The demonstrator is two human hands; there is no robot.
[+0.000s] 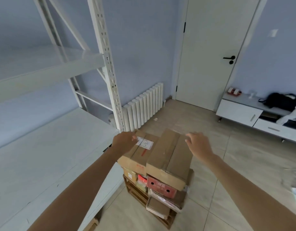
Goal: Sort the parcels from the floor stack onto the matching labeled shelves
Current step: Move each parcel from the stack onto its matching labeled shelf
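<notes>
A floor stack of parcels stands in front of me. Two long cardboard boxes lie side by side on top. The left box (pixel 137 155) carries a white handwritten label (pixel 144 143). The right box (pixel 169 159) is plain and taped. Under them sit a red box (pixel 161 186) and several smaller parcels on a wooden pallet (pixel 135 194). My left hand (pixel 124 141) rests at the far left corner of the labelled box, fingertips at the label's edge. My right hand (pixel 198 143) hovers with spread fingers over the far right edge of the plain box, holding nothing.
A white metal shelving rack (pixel 108 67) fills the left side, its low shelf board (pixel 43 155) beside the stack. A white radiator (pixel 143 107) stands behind. At the right are a closed door (pixel 210 55) and a low white cabinet (pixel 244 112) with a black bag.
</notes>
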